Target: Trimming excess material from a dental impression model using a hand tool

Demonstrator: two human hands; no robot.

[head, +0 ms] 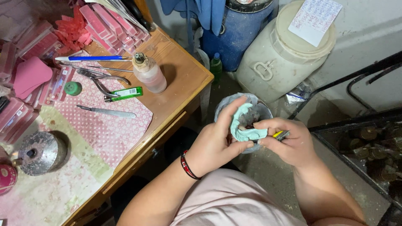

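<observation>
A grey bowl (256, 101) sits below the hands, contents hidden. The left hand (217, 140) grips a green mould (245, 125); the right hand (289, 142) pinches a knife (280, 134) against it.

The wooden counter (180, 79) stands at the left, and a pink dotted sheet (113, 129) covers much of its top. On this sheet lie a scalpel (106, 111), a green lighter (124, 94), metal pliers (100, 79) and a small green cap (73, 88). A blue and white pen (90, 58) lies near the far edge of the sheet. A small glass bottle (149, 73) stands on the bare wood just beside the lighter. A round metal lid (39, 152) rests at the left. On the floor (268, 167) stand a white plastic tub (284, 54) and a blue barrel (238, 29).
</observation>
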